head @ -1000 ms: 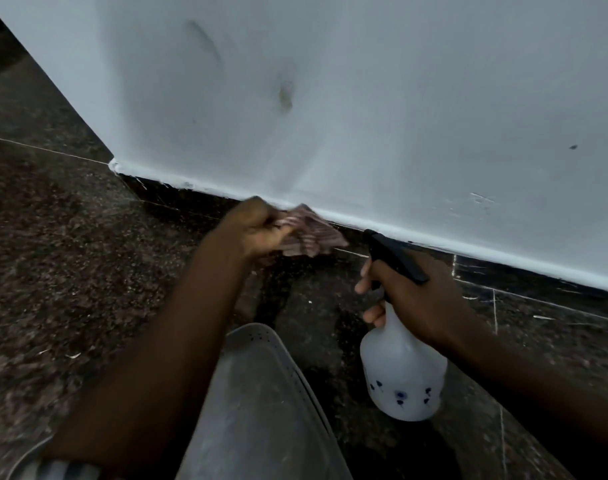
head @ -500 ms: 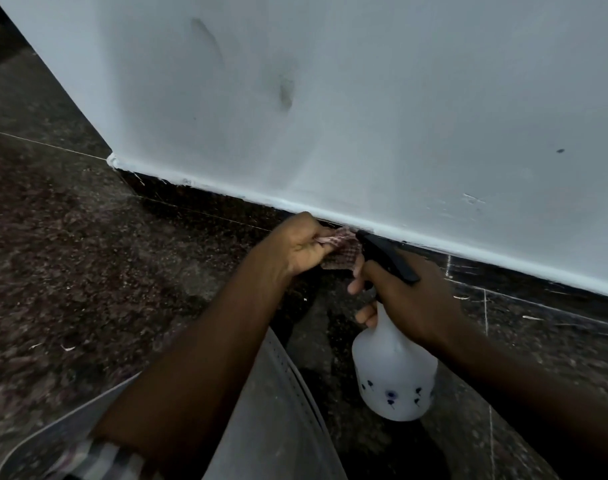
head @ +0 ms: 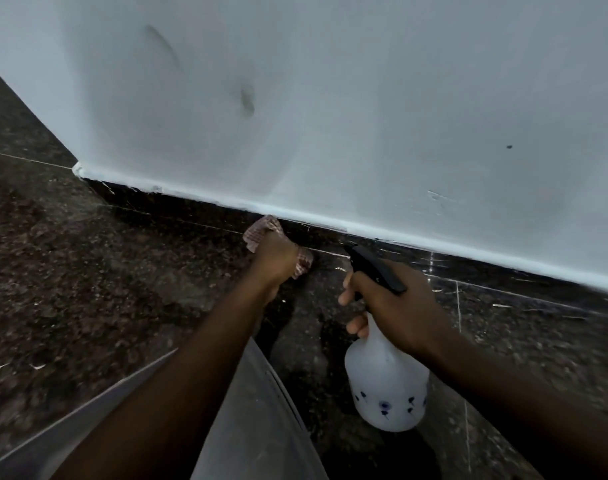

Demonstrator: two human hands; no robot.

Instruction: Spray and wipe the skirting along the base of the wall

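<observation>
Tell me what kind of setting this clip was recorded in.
Probably indoors, at floor level in a home or similar building; which room cannot be told. A white painted wall meets a dark polished stone skirting and a speckled granite-like floor with thin tile joints, at an outside corner of the wall.

Indoor room, painted wall (head: 364, 98), granite floor (head: 70, 289)

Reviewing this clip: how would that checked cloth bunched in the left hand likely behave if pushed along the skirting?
The checked cloth is probably floppy: it crumples around the left hand, with loose ends sticking out either side. It looks thin and light, so it should slide along the dark skirting only under steady hand pressure.
</observation>
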